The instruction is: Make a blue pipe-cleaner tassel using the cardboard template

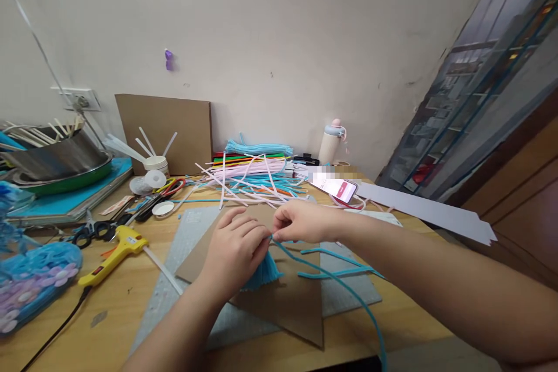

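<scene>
My left hand (238, 244) is closed over a blue bristly bundle (265, 273), whose fringed end fans out below the fingers. Close beside it, my right hand (296, 222) pinches a long blue pipe cleaner (349, 290) near its end. That strand curves down to the right, past the lower frame edge. Both hands nearly touch above a brown cardboard sheet (300, 308) on a grey cutting mat (183, 238). More blue pipe cleaners (335, 270) lie on the cardboard under my right forearm. The fingers hide most of the bundle's top.
A yellow glue gun (115, 253) and dark scissors (93, 232) lie left. Behind are piled pipe cleaners (253, 171), a phone (333, 183) and a bottle (330, 142). A blue flowered piece (47, 279) sits at far left; white strips (427, 209) lie right.
</scene>
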A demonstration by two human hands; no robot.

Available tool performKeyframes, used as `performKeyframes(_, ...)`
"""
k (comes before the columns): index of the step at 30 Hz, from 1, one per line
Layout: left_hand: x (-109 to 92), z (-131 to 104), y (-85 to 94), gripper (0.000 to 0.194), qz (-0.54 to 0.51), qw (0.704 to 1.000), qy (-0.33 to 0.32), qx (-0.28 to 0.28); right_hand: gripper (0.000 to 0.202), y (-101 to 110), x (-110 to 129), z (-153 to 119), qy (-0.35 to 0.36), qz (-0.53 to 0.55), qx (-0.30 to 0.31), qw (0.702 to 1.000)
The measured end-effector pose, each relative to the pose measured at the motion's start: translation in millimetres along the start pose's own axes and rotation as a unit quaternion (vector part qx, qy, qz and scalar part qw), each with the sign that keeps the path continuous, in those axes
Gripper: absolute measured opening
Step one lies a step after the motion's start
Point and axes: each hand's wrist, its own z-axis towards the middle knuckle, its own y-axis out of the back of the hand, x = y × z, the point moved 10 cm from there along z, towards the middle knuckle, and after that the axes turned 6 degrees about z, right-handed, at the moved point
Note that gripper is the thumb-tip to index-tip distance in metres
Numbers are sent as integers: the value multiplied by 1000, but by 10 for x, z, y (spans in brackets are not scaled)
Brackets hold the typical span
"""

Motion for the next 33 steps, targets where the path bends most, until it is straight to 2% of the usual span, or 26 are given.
performKeyframes(3,-5,-1,10,14,-1,1000,5,-4,8,3,71,-2,-2,-35,1,999)
performKeyframes(6,4,-5,-20,12,-10,1000,12,4,5,-8,302,-34,62,-164,-47,983)
performKeyframes(10,79,-15,-36,12,-46,997,53,9,9,-208,708,-181,229,-337,-93,909)
performKeyframes(13,143,-21,-35,13,-94,991,90,16,19,-334,825,-287,305,-396,-107,860)
performKeyframes(15,176,-24,-51,13,-131,985,109,29,24,-343,836,-322,330,-402,-112,847)
performKeyframes(16,202,-28,-63,13,-149,981,122,35,23,-314,825,-323,333,-388,-114,852)
performKeyframes(18,294,-52,-95,13,-188,967,167,40,13,-150,746,-280,305,-310,-135,890)
performKeyframes(20,421,-114,-179,15,-239,941,236,51,2,39,536,-181,225,-170,-146,948)
performKeyframes(22,519,-206,-327,21,-312,897,305,74,5,108,264,-93,137,6,-139,981)
performKeyframes(24,562,-284,-468,25,-386,848,351,89,9,49,71,-47,82,171,-125,974)
performKeyframes(26,586,-327,-551,27,-446,808,377,79,10,-12,-43,-39,51,280,-143,948)
performKeyframes(29,608,-374,-641,29,-499,762,407,68,8,-43,-85,-59,46,307,-199,929)
performKeyframes(33,653,-446,-712,30,-498,735,455,70,7,-75,-66,-45,78,278,-229,929)
